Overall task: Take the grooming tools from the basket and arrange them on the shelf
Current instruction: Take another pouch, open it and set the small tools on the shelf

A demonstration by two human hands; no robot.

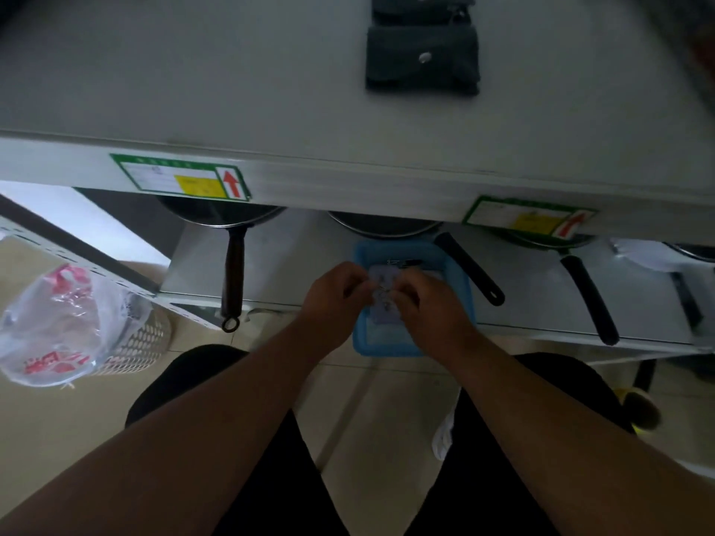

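At far left, a clear plastic bag (46,326) with red print lies over a white perforated basket (143,342) on the tiled floor; the frame edge cuts the bag. Right of it, a frying pan (232,241) hangs its dark handle off the lower shelf, its bowl mostly hidden under the upper shelf (271,90), whose front edge carries a green-bordered label (182,179) with a red arrow. At centre, the left hand (332,299) and the right hand (429,307) meet over a blue basket (460,280) that sits on the lower shelf's front edge. Both hands have fingers curled in, pinching a small packaged item (381,299), pale and blurred; what tool it holds cannot be made out. Behind it in the basket lies a thin dark tool (402,261), also too small to name. On the upper shelf above, a dark snap-button pouch (423,59) lies flat, with a second pouch (421,7) behind it cut off by the top edge. Further right, two more pans show only rims and black handles, below a second label (530,218).
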